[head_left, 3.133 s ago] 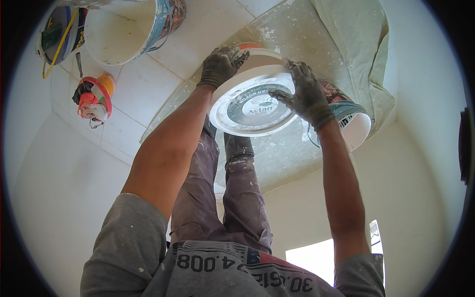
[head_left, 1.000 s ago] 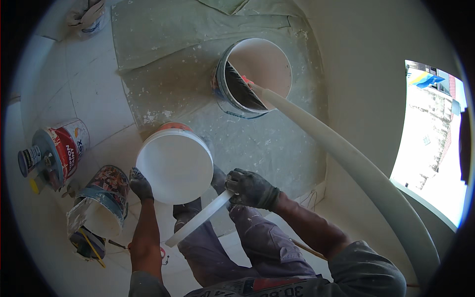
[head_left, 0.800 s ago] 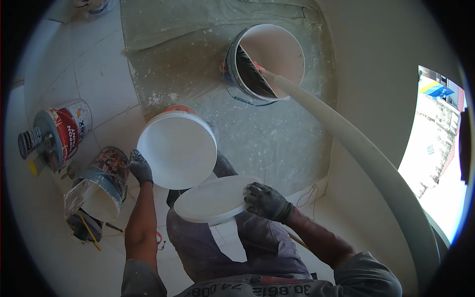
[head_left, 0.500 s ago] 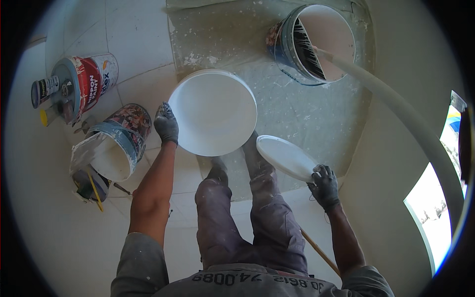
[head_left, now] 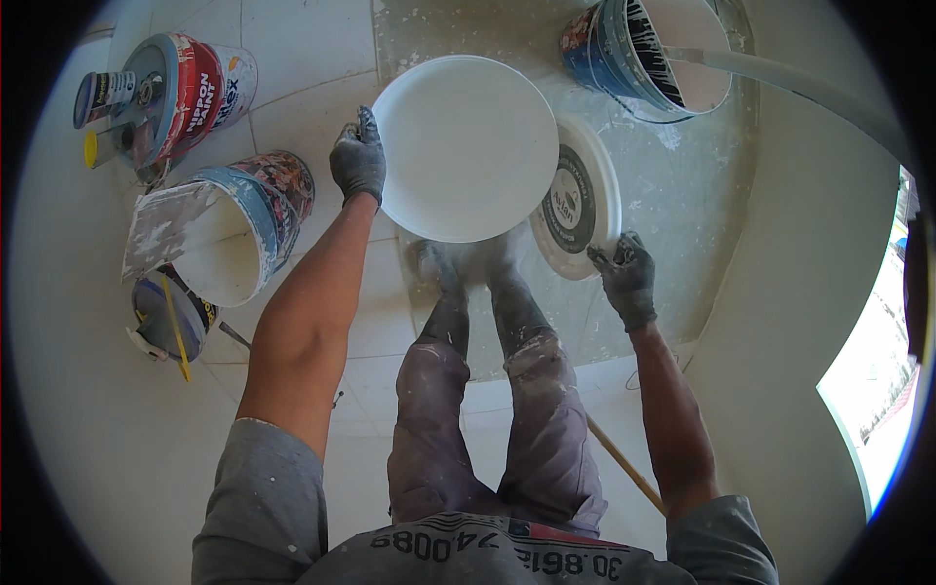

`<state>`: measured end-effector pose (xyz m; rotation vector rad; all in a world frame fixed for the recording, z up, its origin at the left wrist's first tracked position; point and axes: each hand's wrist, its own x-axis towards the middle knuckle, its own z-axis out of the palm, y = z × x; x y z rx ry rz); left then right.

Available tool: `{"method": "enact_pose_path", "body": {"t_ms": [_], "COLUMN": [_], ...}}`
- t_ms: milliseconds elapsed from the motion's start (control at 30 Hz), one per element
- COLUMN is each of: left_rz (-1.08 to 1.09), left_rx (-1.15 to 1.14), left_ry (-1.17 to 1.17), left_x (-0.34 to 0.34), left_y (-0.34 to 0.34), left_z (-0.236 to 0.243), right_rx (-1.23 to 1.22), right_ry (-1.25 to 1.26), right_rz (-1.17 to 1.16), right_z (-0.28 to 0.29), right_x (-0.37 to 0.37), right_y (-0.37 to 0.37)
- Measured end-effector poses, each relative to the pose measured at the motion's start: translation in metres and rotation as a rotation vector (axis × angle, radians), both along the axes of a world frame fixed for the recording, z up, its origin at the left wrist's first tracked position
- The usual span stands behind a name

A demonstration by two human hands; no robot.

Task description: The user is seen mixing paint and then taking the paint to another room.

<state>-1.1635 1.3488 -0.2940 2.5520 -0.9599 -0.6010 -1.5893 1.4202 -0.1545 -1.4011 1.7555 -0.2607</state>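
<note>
My gloved left hand (head_left: 358,161) is closed on the left rim of an open bucket (head_left: 466,146) with a white inside, held above my feet at the centre of the view. My gloved right hand (head_left: 620,271) pinches the edge of a round white lid (head_left: 602,180), which stands steeply tilted beside the bucket's right side, printed face showing, its left part behind the bucket. Both gloves are dark and smeared with pale stains.
At the left are a red-and-white bucket (head_left: 200,93) with cans on top, a patterned bucket (head_left: 255,273) with a scraper, and a dark tub (head_left: 168,317). At upper right, a blue bucket (head_left: 595,49) holds a pole. A stained sheet (head_left: 682,244) covers the floor; walls curve round.
The lid has tipped from lying face up to steeply tilted and moved upward beside the bucket. The bucket and both hands sit higher in the view, and the surroundings have shifted with my head.
</note>
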Motion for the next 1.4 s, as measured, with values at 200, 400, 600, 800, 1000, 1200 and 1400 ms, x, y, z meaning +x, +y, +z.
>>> {"method": "enact_pose_path", "body": {"t_ms": [200,400,600,800,1000,1200,1400], "left_rz": [-0.018,-0.032,-0.047,-0.03,-0.031,-0.031,-0.035], "left_rx": [-0.008,0.006,0.026,0.035,0.064,0.035,0.037], "left_ry": [0.009,0.004,-0.016,-0.03,-0.036,-0.052,0.002], "left_x": [-0.004,-0.002,0.007,-0.004,0.002,-0.004,-0.003], "left_y": [0.0,0.001,0.003,0.0,0.001,-0.001,-0.002], "left_z": [0.0,-0.003,-0.012,-0.011,-0.016,-0.002,-0.005], "right_rx": [-0.077,-0.051,-0.059,-0.074,-0.026,0.108,0.317], "right_ry": [0.3,0.185,0.416,0.82,0.843,0.845,0.726], "right_rz": [-0.065,0.036,-0.074,0.206,0.415,0.383,0.169], "right_z": [-0.025,-0.034,-0.093,-0.151,-0.183,-0.187,-0.175], "right_x": [-0.02,-0.03,-0.079,-0.112,-0.098,-0.083,-0.074], "right_y": [0.003,0.017,0.044,0.06,0.109,0.116,0.119]}}
